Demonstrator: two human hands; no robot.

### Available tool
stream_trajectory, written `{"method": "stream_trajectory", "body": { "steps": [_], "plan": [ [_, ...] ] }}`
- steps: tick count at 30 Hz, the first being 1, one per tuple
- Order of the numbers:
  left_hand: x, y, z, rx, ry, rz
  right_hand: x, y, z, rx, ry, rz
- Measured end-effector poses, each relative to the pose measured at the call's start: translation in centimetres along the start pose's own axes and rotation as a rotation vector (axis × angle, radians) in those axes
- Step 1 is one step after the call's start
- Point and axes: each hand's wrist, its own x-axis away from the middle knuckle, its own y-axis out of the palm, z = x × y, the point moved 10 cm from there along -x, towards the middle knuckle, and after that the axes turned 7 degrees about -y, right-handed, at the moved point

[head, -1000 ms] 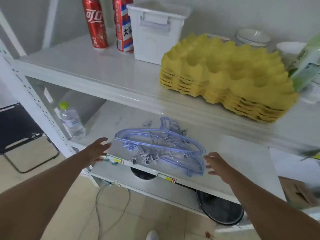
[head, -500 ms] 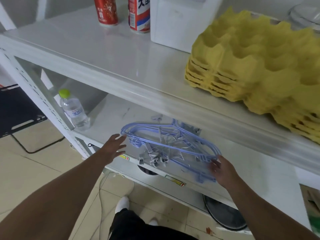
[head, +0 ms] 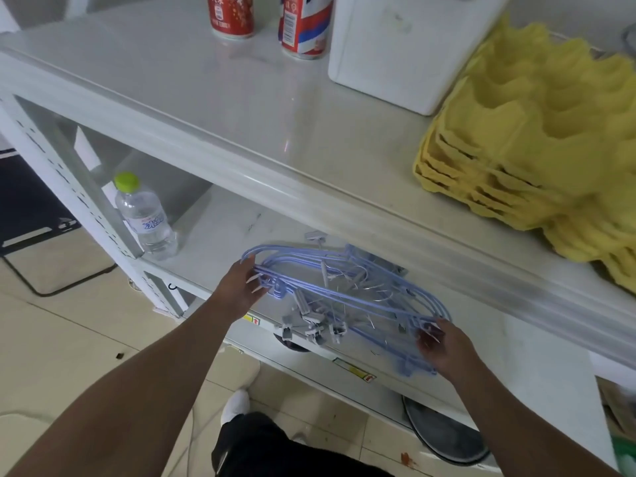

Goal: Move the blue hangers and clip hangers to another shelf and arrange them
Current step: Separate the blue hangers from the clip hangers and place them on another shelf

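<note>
A tangled pile of blue hangers (head: 347,287) lies on the white middle shelf (head: 220,249), with metal clip hangers and their grey clips (head: 309,321) mixed in near the front edge. At the pile's left end, my left hand (head: 239,289) touches the blue loops with straight fingers. My right hand (head: 442,346) grips the pile's right end, fingers curled over the blue wires. The back of the pile is partly hidden under the upper shelf's edge.
The top shelf (head: 213,108) carries two red cans (head: 230,15), a white bin (head: 409,49) and stacked yellow egg trays (head: 537,146). A water bottle (head: 144,215) stands at the middle shelf's left corner. Round dark pans (head: 444,438) sit below.
Both hands moved in onto the pile. The left now touches its left end and the right has closed on its right end. The view has come closer and lower.
</note>
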Motion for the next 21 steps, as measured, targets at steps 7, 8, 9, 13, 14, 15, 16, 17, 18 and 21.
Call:
{"method": "stream_trajectory", "body": {
  "steps": [7, 8, 9, 13, 14, 15, 16, 17, 18, 21],
  "plan": [
    [-0.1, 0.7, 0.5, -0.132, 0.036, 0.005, 0.5, 0.3, -1.3, -0.07, -0.047, -0.046],
    [-0.1, 0.6, 0.5, -0.135, 0.029, 0.004, 0.6, 0.3, -1.1, -0.072, -0.033, -0.059],
    [-0.1, 0.5, 0.4, -0.134, 0.021, 0.005, 0.5, 0.2, -1.0, -0.072, -0.022, -0.071],
    [0.1, 0.4, 0.0, -0.117, 0.019, 0.034, -0.2, -0.4, -0.8, -0.08, -0.028, -0.083],
    [0.1, 0.4, 0.0, -0.114, 0.026, 0.037, -0.3, -0.4, -0.9, -0.076, -0.038, -0.081],
    [0.1, 0.5, 0.0, -0.113, 0.034, 0.036, -0.3, -0.4, -1.0, -0.064, -0.051, -0.074],
    [0.1, 0.6, 0.1, -0.106, 0.042, 0.033, -0.4, -0.4, -1.2, -0.052, -0.062, -0.071],
    [0.1, 0.6, 0.1, -0.099, 0.052, 0.028, -0.4, -0.4, -1.3, -0.046, -0.07, -0.063],
    [0.0, 0.7, 0.2, -0.092, 0.063, 0.02, -0.4, -0.5, -1.4, -0.049, -0.076, -0.06],
    [0.2, 0.9, 0.4, -0.095, 0.095, 0.01, -0.1, -0.3, -1.8, -0.075, -0.09, -0.059]
  ]
}}
